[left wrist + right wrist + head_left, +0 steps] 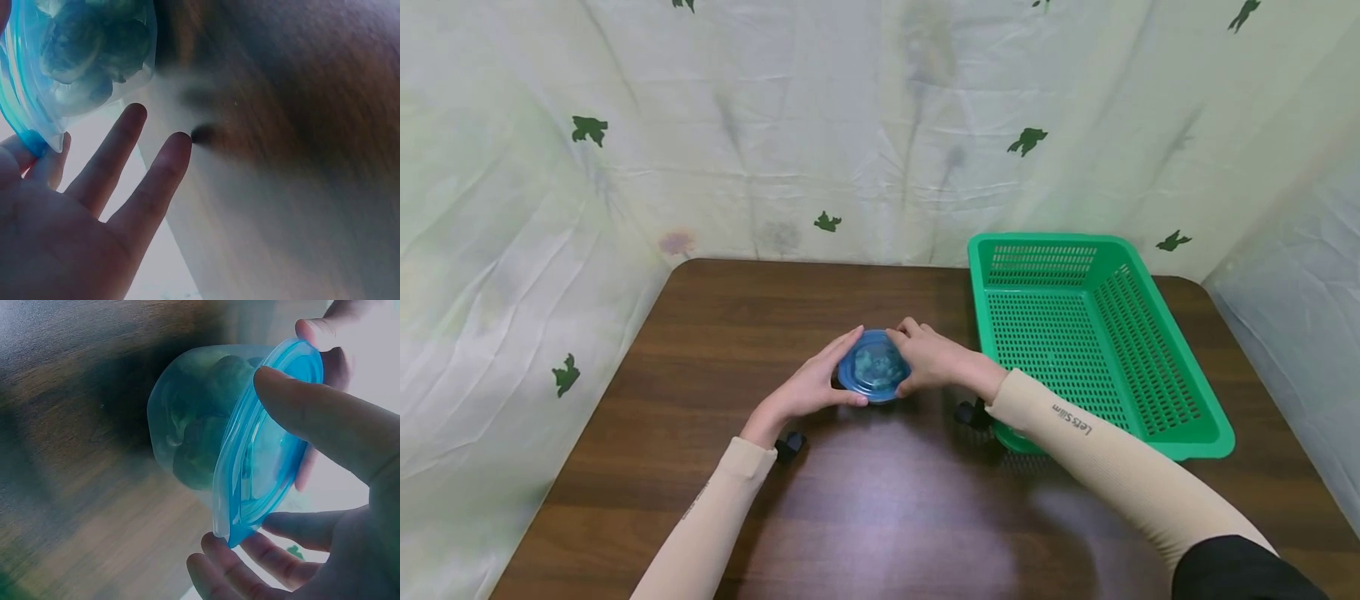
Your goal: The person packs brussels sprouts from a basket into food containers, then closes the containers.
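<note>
A round clear plastic container with a blue lid (874,365) sits in the middle of the wooden table. Several round, greenish lumps (203,450) show through its wall, their kind blurred. At the container's left side my left hand (808,383) grips the lid's rim with thumb and forefinger. Two of its other fingers (150,187) stretch out straight below the rim in the left wrist view. From the right, my right hand (934,358) holds the rim too, its thumb (312,415) on the lid's edge and fingers at the far corner. The lid looks seated on the container.
A green slotted plastic basket (1105,358) stands at the right of the table, with the right forearm passing over its near left corner. Behind the brown table (737,308) hangs a pale curtain (850,125) with dark green leaf shapes.
</note>
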A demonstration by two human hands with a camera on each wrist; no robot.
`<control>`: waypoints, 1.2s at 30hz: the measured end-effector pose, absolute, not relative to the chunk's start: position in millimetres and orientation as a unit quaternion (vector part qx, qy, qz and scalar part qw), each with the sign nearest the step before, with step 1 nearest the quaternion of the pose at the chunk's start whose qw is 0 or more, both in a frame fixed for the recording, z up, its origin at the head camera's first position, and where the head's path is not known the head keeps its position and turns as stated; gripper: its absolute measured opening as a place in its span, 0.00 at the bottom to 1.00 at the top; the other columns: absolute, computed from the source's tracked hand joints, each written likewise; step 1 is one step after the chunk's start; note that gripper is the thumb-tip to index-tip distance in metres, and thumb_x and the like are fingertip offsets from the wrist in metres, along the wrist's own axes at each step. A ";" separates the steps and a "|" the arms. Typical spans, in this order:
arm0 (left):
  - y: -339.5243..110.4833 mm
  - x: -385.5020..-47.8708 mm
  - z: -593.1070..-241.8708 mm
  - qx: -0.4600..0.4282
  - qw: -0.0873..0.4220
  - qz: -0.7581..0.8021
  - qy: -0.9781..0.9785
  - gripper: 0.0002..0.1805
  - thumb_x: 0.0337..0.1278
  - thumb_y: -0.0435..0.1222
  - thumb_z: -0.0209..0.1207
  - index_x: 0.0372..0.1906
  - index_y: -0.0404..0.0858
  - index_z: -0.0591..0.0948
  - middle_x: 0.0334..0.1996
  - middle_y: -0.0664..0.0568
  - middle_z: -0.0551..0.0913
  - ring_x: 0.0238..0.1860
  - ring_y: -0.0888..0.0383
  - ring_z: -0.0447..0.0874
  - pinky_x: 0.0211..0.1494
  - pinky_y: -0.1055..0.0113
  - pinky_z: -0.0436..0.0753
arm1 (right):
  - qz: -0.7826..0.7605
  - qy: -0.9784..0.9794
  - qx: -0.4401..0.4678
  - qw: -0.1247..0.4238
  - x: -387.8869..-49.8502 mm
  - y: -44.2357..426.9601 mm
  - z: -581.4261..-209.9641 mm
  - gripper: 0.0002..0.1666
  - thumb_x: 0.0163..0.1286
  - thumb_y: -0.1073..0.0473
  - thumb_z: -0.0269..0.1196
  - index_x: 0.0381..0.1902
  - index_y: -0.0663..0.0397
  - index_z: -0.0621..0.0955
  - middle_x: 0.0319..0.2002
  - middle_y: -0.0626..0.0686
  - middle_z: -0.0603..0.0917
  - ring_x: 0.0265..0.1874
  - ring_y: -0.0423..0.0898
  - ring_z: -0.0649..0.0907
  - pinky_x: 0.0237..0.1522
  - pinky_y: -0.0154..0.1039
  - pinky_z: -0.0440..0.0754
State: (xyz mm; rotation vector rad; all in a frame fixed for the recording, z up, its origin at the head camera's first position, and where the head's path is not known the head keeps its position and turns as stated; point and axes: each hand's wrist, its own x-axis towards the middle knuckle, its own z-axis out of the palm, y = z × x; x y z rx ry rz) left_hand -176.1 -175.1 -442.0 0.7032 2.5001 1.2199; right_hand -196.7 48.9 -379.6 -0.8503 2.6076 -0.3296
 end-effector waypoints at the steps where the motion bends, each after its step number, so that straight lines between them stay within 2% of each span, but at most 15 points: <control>1: -174.9 -176.0 -441.8 0.244 0.137 0.421 0.863 0.57 0.47 0.45 0.72 0.77 0.51 0.48 0.75 0.52 0.47 0.72 0.49 0.48 0.69 0.47 0.57 | -0.118 0.927 -0.302 0.189 -196.7 49.1 -379.6 0.56 0.53 0.49 0.75 0.72 0.64 0.59 0.60 0.60 0.65 0.56 0.54 0.69 0.57 0.44 0.73; 15: -173.8 -174.2 -440.9 0.247 0.143 0.414 0.864 0.56 0.50 0.43 0.71 0.77 0.49 0.46 0.75 0.50 0.47 0.72 0.50 0.48 0.69 0.47 0.56 | -0.114 0.929 -0.299 0.187 -197.3 48.4 -381.5 0.55 0.53 0.49 0.75 0.71 0.63 0.60 0.59 0.60 0.66 0.55 0.54 0.69 0.57 0.45 0.74; 22: -173.9 -175.1 -443.6 0.241 0.135 0.432 0.859 0.56 0.46 0.42 0.73 0.76 0.42 0.50 0.73 0.47 0.52 0.70 0.48 0.53 0.68 0.48 0.58 | -0.127 0.927 -0.295 0.195 -198.9 48.6 -383.1 0.56 0.53 0.50 0.75 0.72 0.62 0.60 0.60 0.59 0.66 0.56 0.53 0.68 0.57 0.45 0.73; 27: -170.8 -173.9 -436.9 0.250 0.136 0.448 0.848 0.56 0.46 0.39 0.73 0.75 0.37 0.49 0.73 0.44 0.50 0.70 0.46 0.51 0.69 0.47 0.57 | -0.153 0.923 -0.289 0.203 -199.8 51.3 -384.8 0.55 0.54 0.52 0.75 0.72 0.61 0.59 0.61 0.59 0.64 0.57 0.54 0.68 0.58 0.46 0.73; 36: -172.2 -175.9 -438.9 0.248 0.153 0.454 0.842 0.60 0.47 0.43 0.72 0.77 0.45 0.43 0.74 0.47 0.46 0.71 0.48 0.49 0.69 0.47 0.56 | -0.190 0.918 -0.269 0.222 -201.0 54.3 -378.4 0.51 0.57 0.55 0.72 0.73 0.58 0.59 0.61 0.60 0.65 0.57 0.54 0.71 0.57 0.49 0.74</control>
